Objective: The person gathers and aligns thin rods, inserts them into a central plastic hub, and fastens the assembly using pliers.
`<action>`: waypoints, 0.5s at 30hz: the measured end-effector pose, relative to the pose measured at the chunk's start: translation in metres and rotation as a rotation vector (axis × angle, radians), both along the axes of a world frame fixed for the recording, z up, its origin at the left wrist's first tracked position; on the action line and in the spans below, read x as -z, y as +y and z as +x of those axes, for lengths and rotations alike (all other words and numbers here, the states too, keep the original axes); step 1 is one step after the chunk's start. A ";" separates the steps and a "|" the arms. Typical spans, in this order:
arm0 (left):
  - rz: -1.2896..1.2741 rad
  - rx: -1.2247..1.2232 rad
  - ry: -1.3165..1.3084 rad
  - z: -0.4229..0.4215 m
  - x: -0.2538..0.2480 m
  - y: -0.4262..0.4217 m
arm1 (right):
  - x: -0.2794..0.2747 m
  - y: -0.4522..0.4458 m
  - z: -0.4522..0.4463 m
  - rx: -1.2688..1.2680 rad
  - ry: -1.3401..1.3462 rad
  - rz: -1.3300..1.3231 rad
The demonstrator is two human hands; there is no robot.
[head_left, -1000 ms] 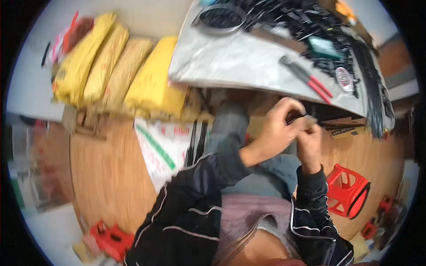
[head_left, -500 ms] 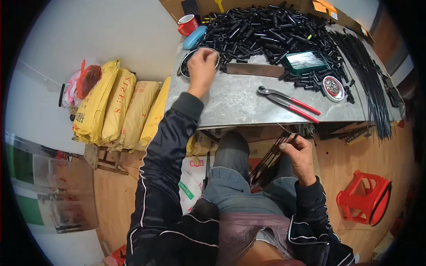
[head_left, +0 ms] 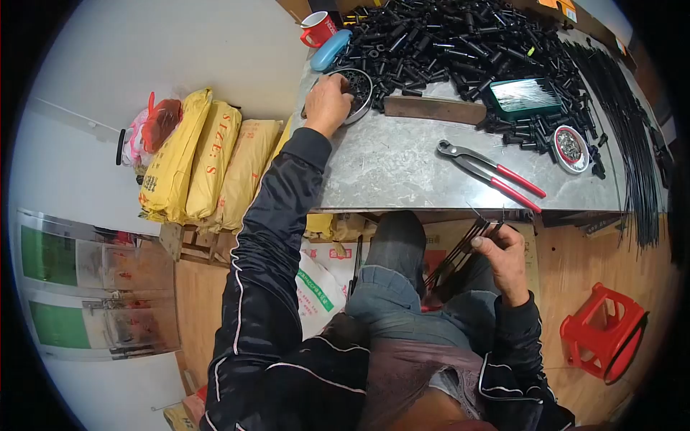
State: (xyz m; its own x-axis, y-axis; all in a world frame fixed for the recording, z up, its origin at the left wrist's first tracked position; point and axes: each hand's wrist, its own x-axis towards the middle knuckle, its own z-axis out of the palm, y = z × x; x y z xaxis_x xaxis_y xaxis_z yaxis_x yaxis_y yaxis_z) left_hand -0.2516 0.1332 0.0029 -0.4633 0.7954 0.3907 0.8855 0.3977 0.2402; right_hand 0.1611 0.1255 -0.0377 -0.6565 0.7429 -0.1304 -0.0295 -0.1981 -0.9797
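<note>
My left hand [head_left: 328,105] is at the left side of a round bowl [head_left: 371,90] that holds small dark pieces. Its fingers are curled over the rim, and whatever they may grip is hidden. Below the table's front edge, my right hand [head_left: 505,262] pinches a bundle of thin black rods [head_left: 460,251], with fine wire-like ends sticking up. The rods slant down between my knees. Closest to that hand on the table lie pincers with red handles [head_left: 519,189].
Black tubular parts [head_left: 431,50] are heaped across the back of the grey table [head_left: 388,169]. A flat bar [head_left: 433,110], a green tray of thin pins [head_left: 526,98] and a small dish [head_left: 571,149] lie in front. Yellow sacks [head_left: 208,161] stand left; a red stool [head_left: 604,332] stands right.
My left hand has come down from above the bowl to its left rim. My right hand is slightly lower in relation to the table. The whole view has shifted a little.
</note>
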 end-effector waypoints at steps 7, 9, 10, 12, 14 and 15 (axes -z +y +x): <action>0.050 0.031 -0.044 0.007 -0.007 0.009 | -0.002 -0.002 -0.004 -0.008 -0.010 0.019; 0.041 -0.010 -0.044 0.011 -0.008 0.013 | -0.003 -0.004 -0.005 -0.017 -0.022 0.022; 0.031 -0.054 -0.044 0.012 -0.008 0.015 | -0.004 -0.004 -0.005 -0.031 -0.034 0.023; 0.022 -0.080 -0.046 0.009 -0.003 0.023 | -0.007 -0.008 -0.007 -0.031 -0.031 0.013; 0.013 -0.109 -0.047 0.010 -0.004 0.027 | -0.009 -0.010 -0.008 -0.034 -0.027 0.003; 0.001 -0.113 -0.045 0.012 -0.004 0.029 | -0.011 -0.011 -0.008 -0.033 -0.022 0.006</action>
State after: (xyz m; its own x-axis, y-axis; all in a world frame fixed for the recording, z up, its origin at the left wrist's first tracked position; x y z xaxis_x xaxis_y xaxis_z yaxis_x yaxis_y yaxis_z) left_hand -0.2398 0.1624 0.0071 -0.5668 0.7367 0.3687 0.8235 0.4939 0.2791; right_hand 0.1531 0.1145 -0.0272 -0.6780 0.7214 -0.1411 -0.0012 -0.1931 -0.9812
